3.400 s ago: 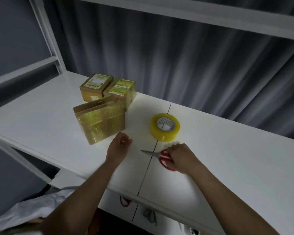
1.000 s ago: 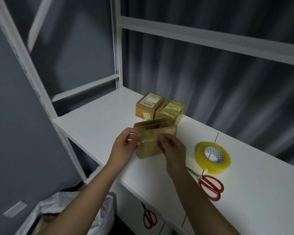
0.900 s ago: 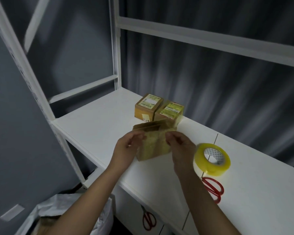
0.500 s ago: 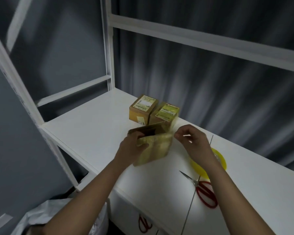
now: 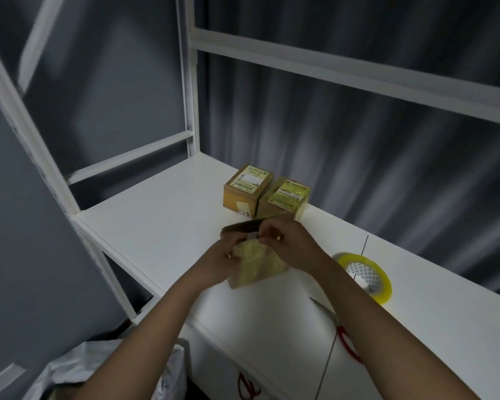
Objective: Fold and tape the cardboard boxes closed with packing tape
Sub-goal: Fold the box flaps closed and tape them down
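A small cardboard box (image 5: 257, 268) wrapped in yellowish tape stands on the white table (image 5: 162, 223), its top flaps partly open. My left hand (image 5: 224, 259) grips its left side. My right hand (image 5: 283, 241) is over the top, fingers pinching at a flap edge. A yellow roll of packing tape (image 5: 365, 277) lies flat to the right, partly behind my right forearm. Red-handled scissors (image 5: 344, 333) lie near the table's front edge, mostly hidden by that forearm.
Two closed labelled boxes (image 5: 247, 189) (image 5: 286, 199) sit side by side behind the one I hold. White shelf posts (image 5: 191, 82) rise at the back left. A white bag (image 5: 78, 368) and another red pair of scissors (image 5: 246, 389) sit below the table.
My right hand left the scissors, went to the box, swung out to the right, then came back onto the top flaps. My left hand took hold of the box's left side.
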`<state>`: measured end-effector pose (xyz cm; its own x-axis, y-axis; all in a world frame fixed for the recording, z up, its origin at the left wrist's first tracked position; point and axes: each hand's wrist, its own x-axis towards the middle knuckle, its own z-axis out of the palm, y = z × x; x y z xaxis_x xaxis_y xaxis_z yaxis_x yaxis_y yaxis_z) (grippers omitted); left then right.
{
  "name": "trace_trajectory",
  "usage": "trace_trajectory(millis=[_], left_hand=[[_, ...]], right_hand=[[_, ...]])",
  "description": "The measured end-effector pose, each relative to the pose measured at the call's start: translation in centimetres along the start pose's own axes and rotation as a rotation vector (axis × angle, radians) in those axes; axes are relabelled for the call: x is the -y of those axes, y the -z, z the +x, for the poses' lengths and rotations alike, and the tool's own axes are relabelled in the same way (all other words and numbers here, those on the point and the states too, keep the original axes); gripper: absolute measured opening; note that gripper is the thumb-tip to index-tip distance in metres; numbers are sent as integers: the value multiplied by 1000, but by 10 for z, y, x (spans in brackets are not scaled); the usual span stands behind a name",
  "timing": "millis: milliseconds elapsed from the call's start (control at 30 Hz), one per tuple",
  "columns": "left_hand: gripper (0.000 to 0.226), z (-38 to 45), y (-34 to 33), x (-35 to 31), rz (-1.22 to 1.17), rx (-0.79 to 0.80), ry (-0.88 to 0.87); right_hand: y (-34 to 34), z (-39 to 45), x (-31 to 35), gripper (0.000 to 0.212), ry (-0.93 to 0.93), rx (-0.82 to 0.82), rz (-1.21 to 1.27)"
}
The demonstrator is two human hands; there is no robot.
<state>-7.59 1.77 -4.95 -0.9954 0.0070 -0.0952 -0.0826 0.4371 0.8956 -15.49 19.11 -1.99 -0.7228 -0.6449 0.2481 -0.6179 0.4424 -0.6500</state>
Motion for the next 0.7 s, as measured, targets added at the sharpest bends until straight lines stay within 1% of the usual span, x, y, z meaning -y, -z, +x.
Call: trace_trajectory(millis=[67,133,200,300,333,400,433,467,500,533,567,600,633,667,700], left_hand=[[71,-2,-3,-2,-21,36,21],[73,-1,-6,-1,10,5,44],[64,2,-13,-2,37,-96,79],[34,12,-28,-2,94,-289,161],[30,14,-32,-2,134,-330,176],[30,15,-34,-5,179,-336,188],[32,14,-33,-6,194,-323,186],[33,14,-31,-4,211,-312,180],[33,13,-30,-4,226,-301,173],[33,11,-28,-4,240,-294,163],[34,9,-26,-5,245,-286,162],[36,8,-24,-5,236,-284,158],[40,9,-22,-3,215,-278,163],[46,9,-20,-3,189,-266,164],[50,9,-17,-4,162,-239,161]], right_hand=[[1,4,-1,13,-6,18,-14],[2,6,-1,12,-4,28,-31],[1,8,-2,12,7,28,-39],[1,8,0,12,-7,23,-36],[0,9,-1,11,-24,25,-38],[-2,12,-4,7,-61,42,-88],[-3,13,-3,8,-61,46,-150],[-4,16,-4,13,-58,28,-197],[-1,17,-4,22,-55,-34,-210],[5,19,-1,30,-60,-146,-180],[14,19,5,33,-60,-281,-136],[22,16,12,30,-24,-403,-92],[26,10,17,23,11,-464,-60],[26,3,22,19,25,-469,0],[21,-5,24,23,-2,-437,102]])
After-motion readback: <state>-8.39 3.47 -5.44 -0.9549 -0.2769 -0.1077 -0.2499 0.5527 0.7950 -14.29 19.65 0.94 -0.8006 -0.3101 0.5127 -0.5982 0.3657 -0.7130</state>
